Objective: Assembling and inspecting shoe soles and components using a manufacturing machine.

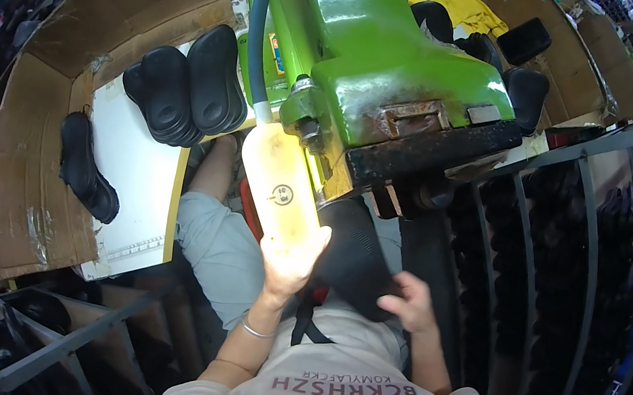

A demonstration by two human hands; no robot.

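In front of my body, below the green machine [397, 39], is a black shoe sole [360, 259] with a finely ribbed surface at its far end. My left hand [293, 261] is closed at its left edge, brightly lit; the fingers are partly washed out by glare. At the near right edge, my right hand [414, 304] grips it with thumb and bent fingers. A glowing, long yellowish lamp [279, 183] hangs just beyond my left hand. The sole's far end lies close under the machine's dark, rusty front bar [432, 154].
Stacked black soles [175, 94] and a single sole [87, 167] lie on a white board [126, 208], inside a cardboard surround [34, 159]. More soles [524, 98] and yellow cloth [469, 14] sit at the far right. A metal rack [589, 243] with dark pieces stands right.
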